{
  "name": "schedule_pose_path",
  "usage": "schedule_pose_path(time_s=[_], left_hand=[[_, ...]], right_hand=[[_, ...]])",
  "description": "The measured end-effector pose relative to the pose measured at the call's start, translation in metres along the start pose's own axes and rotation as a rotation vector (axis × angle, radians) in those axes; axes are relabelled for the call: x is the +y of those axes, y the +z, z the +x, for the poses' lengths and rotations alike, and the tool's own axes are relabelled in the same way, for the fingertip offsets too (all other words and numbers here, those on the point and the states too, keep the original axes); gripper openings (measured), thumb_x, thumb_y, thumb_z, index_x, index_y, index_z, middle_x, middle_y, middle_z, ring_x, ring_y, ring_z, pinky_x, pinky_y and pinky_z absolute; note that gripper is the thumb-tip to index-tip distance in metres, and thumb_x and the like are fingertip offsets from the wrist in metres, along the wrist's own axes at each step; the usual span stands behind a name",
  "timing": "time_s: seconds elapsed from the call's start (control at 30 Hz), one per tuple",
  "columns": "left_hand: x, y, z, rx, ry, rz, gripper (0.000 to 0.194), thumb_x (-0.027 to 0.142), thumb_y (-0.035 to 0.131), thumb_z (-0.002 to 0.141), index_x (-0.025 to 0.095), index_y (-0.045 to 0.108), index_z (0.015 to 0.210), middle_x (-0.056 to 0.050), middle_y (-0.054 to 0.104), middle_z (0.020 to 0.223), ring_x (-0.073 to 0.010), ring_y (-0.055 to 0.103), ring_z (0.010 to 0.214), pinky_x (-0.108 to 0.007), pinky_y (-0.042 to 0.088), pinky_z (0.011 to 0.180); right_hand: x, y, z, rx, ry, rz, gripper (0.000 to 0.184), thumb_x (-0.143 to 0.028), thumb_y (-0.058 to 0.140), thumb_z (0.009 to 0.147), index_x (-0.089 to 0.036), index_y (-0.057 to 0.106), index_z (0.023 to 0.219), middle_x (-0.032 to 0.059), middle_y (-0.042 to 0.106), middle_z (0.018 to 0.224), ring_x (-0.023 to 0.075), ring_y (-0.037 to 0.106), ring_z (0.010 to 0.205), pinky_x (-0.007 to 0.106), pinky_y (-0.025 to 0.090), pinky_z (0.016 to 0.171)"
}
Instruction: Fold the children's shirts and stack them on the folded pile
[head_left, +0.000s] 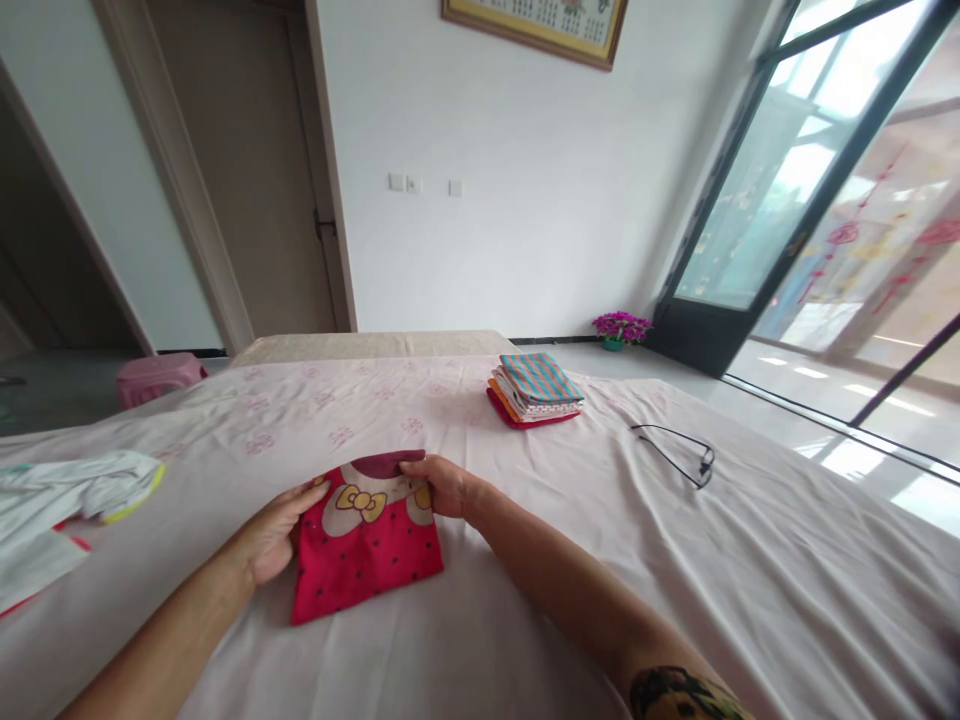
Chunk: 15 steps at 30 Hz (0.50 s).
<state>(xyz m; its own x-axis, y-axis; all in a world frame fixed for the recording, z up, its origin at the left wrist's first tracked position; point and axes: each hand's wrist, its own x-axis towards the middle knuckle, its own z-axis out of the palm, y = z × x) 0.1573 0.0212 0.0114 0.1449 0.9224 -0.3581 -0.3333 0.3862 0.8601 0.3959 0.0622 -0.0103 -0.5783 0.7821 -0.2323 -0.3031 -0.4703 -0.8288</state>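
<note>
A folded red garment [365, 545] with black dots and a yellow-bow cartoon print lies on the pale pink sheet [525, 560] in front of me. My left hand [270, 535] rests flat against its left edge, fingers stretched out. My right hand [444, 484] pinches the garment's upper right corner at the dark red trim, fingers closed on the cloth.
A stack of folded clothes [534, 389], striped piece on top, sits further back on the sheet. A black cord [679, 452] lies to the right. White garments [67, 500] lie at the left edge. A pink stool [154, 376] and potted purple flowers [621, 328] stand on the floor.
</note>
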Motion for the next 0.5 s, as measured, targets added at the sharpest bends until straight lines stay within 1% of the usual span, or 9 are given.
schedule_pose_path(time_s=[0.13, 0.3, 0.37, 0.43, 0.5], left_hand=[[0.001, 0.005, -0.005, -0.002, 0.005, -0.012, 0.027, 0.015, 0.073, 0.073, 0.015, 0.069, 0.1, -0.011, 0.077, 0.095, -0.0281, 0.073, 0.092, -0.04, 0.061, 0.082], [0.005, 0.016, -0.007, -0.063, 0.004, -0.036, 0.033, 0.02, 0.073, 0.075, 0.014, 0.068, 0.107, -0.012, 0.076, 0.097, -0.0272, 0.073, 0.09, -0.039, 0.06, 0.082], [0.007, 0.025, -0.007, -0.084, -0.004, -0.049, 0.037, 0.025, 0.074, 0.076, 0.014, 0.067, 0.11, -0.012, 0.076, 0.099, -0.0269, 0.073, 0.09, -0.039, 0.06, 0.083], [0.007, 0.035, -0.005, -0.124, -0.004, -0.049, 0.043, 0.034, 0.073, 0.077, 0.014, 0.065, 0.115, -0.012, 0.075, 0.102, -0.027, 0.072, 0.093, -0.038, 0.059, 0.083], [0.004, 0.042, 0.0, -0.173, 0.033, -0.007, 0.053, 0.046, 0.07, 0.079, 0.014, 0.062, 0.12, -0.013, 0.074, 0.106, -0.0266, 0.072, 0.094, -0.036, 0.059, 0.081]], right_hand=[[-0.004, 0.012, -0.009, -0.011, 0.054, 0.173, 0.028, -0.024, 0.057, 0.087, -0.006, 0.062, 0.107, 0.0139, 0.074, 0.088, 0.0223, 0.072, 0.086, 0.039, 0.051, 0.094], [-0.013, 0.02, -0.023, -0.034, 0.081, 0.27, 0.031, -0.024, 0.049, 0.09, -0.005, 0.059, 0.113, 0.0171, 0.074, 0.098, 0.0247, 0.07, 0.096, 0.043, 0.049, 0.098], [-0.018, 0.019, -0.03, -0.057, 0.069, 0.288, 0.034, -0.027, 0.049, 0.091, -0.005, 0.057, 0.115, 0.0175, 0.073, 0.101, 0.0258, 0.07, 0.099, 0.045, 0.048, 0.099], [-0.025, 0.014, -0.04, -0.072, 0.04, 0.287, 0.037, -0.031, 0.05, 0.091, -0.006, 0.055, 0.118, 0.0178, 0.072, 0.104, 0.0271, 0.069, 0.1, 0.048, 0.048, 0.1], [-0.036, 0.005, -0.053, -0.066, -0.004, 0.27, 0.038, -0.032, 0.051, 0.091, -0.007, 0.053, 0.119, 0.0177, 0.072, 0.106, 0.0281, 0.069, 0.101, 0.05, 0.047, 0.1]])
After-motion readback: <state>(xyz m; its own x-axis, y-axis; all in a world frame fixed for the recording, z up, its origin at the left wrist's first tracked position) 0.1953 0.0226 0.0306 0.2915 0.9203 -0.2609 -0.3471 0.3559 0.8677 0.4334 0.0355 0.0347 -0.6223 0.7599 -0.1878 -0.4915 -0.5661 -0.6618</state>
